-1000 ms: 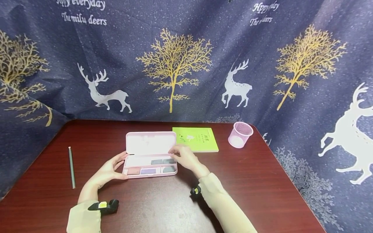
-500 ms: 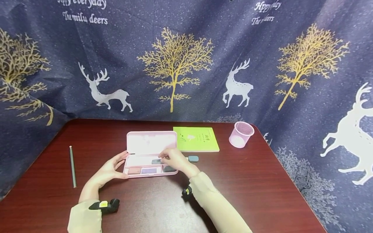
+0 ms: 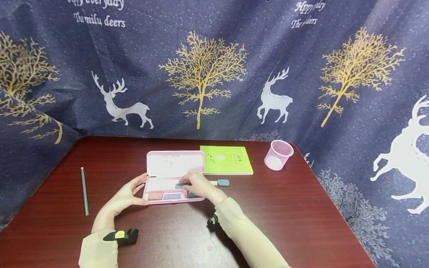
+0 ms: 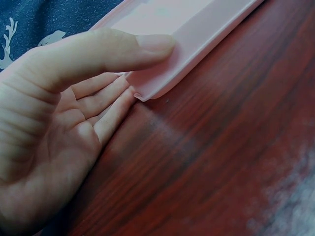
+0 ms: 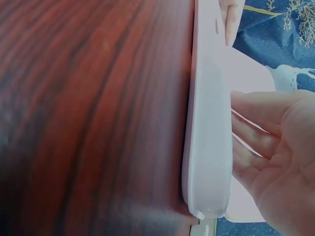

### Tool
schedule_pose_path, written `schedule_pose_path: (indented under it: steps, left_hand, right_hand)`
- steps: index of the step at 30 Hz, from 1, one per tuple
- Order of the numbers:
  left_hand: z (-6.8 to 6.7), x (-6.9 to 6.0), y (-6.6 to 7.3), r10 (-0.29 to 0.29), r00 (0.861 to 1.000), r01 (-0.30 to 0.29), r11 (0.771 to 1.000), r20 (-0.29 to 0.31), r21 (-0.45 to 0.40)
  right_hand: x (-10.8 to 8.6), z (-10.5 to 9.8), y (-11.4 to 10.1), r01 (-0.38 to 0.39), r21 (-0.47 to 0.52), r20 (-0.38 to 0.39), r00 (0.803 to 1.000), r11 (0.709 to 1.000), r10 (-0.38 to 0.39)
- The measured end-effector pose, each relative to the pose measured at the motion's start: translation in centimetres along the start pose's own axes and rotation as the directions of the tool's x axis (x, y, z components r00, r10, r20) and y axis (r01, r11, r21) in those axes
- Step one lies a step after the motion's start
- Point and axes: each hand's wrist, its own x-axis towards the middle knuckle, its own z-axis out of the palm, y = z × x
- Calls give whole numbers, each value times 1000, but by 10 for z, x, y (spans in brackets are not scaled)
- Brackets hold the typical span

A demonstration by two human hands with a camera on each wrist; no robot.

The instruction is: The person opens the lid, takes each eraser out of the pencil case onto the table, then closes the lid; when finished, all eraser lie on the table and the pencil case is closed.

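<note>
An open pink pencil case point(image 3: 161, 201) lies on the table with its lid point(image 3: 175, 163) raised at the back. My left hand point(image 3: 124, 194) holds its left end, thumb at the front and fingers behind; in the left wrist view the thumb point(image 4: 155, 44) lies over the rim. My right hand point(image 3: 200, 185) reaches over the right half, with its fingertips at a grey-blue piece point(image 3: 178, 185) in the rear compartment. The case wall point(image 5: 211, 147) hides those fingertips in the right wrist view, so a grip cannot be made out. Pinkish point(image 3: 155, 195) and lavender point(image 3: 171, 196) blocks sit in the front compartment.
A white stick-like thing with a blue-grey end point(image 3: 223, 182) lies just right of the case. Behind it is a green book point(image 3: 231, 160), and a pink mesh pen holder point(image 3: 278, 155) stands at the back right. A dark green pencil point(image 3: 84, 191) lies at the left.
My right hand has moved left from the case's right end to its rear compartment, uncovering the blue-grey-ended thing on the table. My left hand keeps its place on the case.
</note>
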Motion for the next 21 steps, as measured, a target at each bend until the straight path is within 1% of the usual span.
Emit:
schedule_pose_path:
  steps: [6, 14, 18, 21]
  left_hand:
    - [0, 1, -1, 0, 1000, 0, 1000, -5, 8]
    - [0, 0, -1, 11, 1000, -11, 1000, 4, -13]
    - [0, 0, -1, 10, 1000, -10, 1000, 5, -11]
    - [0, 0, -1, 8, 1000, -8, 1000, 4, -9]
  right_hand:
    - [0, 1, -1, -2, -8, 18, 1000, 1000, 2]
    - [0, 2, 0, 5, -1, 25, 1000, 1000, -5]
    - [1, 1, -1, 9, 4, 17, 1000, 1000, -9]
    - [1, 1, -2, 14, -11, 7, 1000, 1000, -14]
